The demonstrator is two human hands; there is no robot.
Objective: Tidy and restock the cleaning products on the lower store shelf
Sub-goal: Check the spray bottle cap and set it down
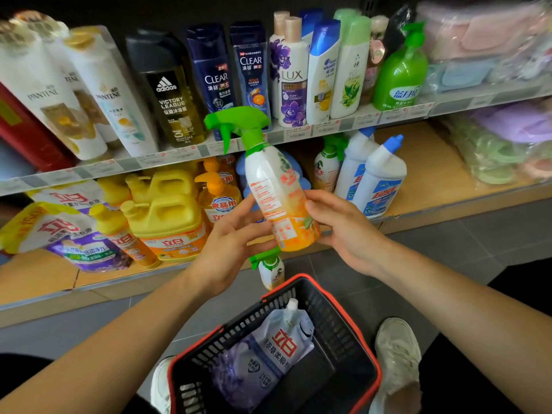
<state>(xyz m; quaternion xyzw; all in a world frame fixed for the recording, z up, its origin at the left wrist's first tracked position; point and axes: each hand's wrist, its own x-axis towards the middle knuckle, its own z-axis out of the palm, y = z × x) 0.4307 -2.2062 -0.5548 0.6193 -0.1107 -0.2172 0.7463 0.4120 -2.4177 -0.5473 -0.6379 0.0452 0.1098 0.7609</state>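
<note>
Both hands hold one spray bottle in front of the lower shelf, above the basket. The left hand cups the bottle's lower left side, fingers curled against the label. The right hand presses its lower right side, thumb laid across the orange base. The bottle tilts, base toward the person, its green trigger head up and leaning left, overlapping the upper shelf edge.

A second spray bottle stands on the floor just below the held one, close to the basket's far rim. A third spray bottle stands on the lower shelf beside two white bottles with blue caps. To the left on that shelf sit yellow jugs, an orange pump bottle and refill pouches, the pouches lying untidily.

The basket, black with a red rim, rests on the floor between the person's shoes and holds one pouch lying flat. The upper shelf carries shampoo bottles in a row.
</note>
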